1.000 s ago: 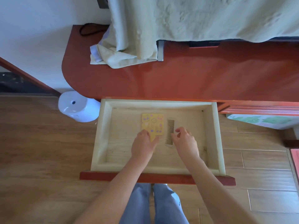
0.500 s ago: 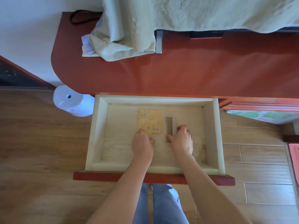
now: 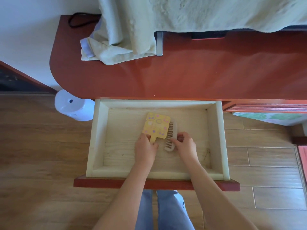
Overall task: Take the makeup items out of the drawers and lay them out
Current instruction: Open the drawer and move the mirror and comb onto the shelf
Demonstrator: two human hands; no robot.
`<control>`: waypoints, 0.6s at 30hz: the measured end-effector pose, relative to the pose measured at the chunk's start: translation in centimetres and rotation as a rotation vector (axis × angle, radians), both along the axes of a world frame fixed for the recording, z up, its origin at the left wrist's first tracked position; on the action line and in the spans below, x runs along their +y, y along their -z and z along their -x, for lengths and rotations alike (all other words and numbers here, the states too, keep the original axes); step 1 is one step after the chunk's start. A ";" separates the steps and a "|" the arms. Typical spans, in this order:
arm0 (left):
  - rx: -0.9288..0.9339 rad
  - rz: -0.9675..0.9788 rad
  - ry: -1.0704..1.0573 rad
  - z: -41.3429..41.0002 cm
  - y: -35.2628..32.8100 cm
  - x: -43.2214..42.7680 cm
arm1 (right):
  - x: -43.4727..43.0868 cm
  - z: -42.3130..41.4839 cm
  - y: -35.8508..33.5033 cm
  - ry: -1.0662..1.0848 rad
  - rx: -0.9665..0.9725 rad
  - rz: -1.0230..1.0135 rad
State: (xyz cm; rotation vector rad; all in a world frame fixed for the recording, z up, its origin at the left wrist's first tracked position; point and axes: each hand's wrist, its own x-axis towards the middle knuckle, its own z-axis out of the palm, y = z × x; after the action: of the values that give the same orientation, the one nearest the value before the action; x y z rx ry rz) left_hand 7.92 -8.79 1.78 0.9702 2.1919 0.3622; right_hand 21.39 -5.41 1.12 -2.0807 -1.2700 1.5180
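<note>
The pale wooden drawer [image 3: 217, 133] is pulled out from under the red tabletop [image 3: 199, 75]. Inside it, my left hand [image 3: 145, 146] is closed on the short handle of a yellow hand mirror [image 3: 157, 126] with purple and pink stickers; the mirror is tilted and lifted slightly. Beside it, my right hand [image 3: 185, 144] pinches the clear spine of a small fine-toothed comb [image 3: 170, 137], whose lower end rests on the drawer floor. Mirror and comb overlap at the mirror's right edge.
A pale green cloth [image 3: 126, 40] hangs over the back of the tabletop, with a black cable [image 3: 78, 19] at the far left corner. A white round bin [image 3: 71, 105] stands on the wooden floor left of the drawer. Another drawer is partly open at right [image 3: 265, 108].
Both hands have closed on their items. The mirror has tilted and come up off the drawer floor, and the comb has swung toward the mirror's edge.
</note>
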 end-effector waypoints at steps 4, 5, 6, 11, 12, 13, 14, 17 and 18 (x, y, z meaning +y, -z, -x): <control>-0.643 0.007 -0.284 1.4 -1.8 -0.1 | 0.0 -0.9 -0.9 0.060 0.130 0.029; -0.750 0.018 -0.320 1.6 -2.4 -0.3 | -0.1 -1.2 -1.3 0.070 0.157 0.023; -0.806 0.023 -0.313 1.8 -2.8 -0.4 | -0.3 -1.5 -1.7 0.080 0.185 0.014; -0.837 -0.010 -0.116 2.3 -4.6 -0.9 | -1.2 -3.0 -5.0 0.119 0.319 -0.076; -0.835 -0.024 -0.092 2.3 -5.2 -0.9 | -1.2 -3.2 -5.7 0.143 0.341 -0.102; -0.826 -0.045 -0.071 2.3 -5.9 -0.7 | -1.2 -3.4 -6.5 0.169 0.361 -0.129; -0.818 -0.077 -0.061 2.3 -6.7 -0.3 | -0.9 -3.5 -7.4 0.197 0.383 -0.156; -0.797 -0.214 -0.080 2.4 -8.9 2.0 | 1.5 -3.3 -9.8 0.238 0.418 -0.253; -0.790 -0.252 -0.096 2.4 -9.3 3.1 | 2.6 -3.2 -10.3 0.225 0.405 -0.287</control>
State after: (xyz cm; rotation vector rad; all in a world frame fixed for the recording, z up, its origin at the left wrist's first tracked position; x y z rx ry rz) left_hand 5.48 -5.66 11.11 0.6797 1.4866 0.9107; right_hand 24.55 -2.79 11.45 -1.5765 -0.9962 1.4600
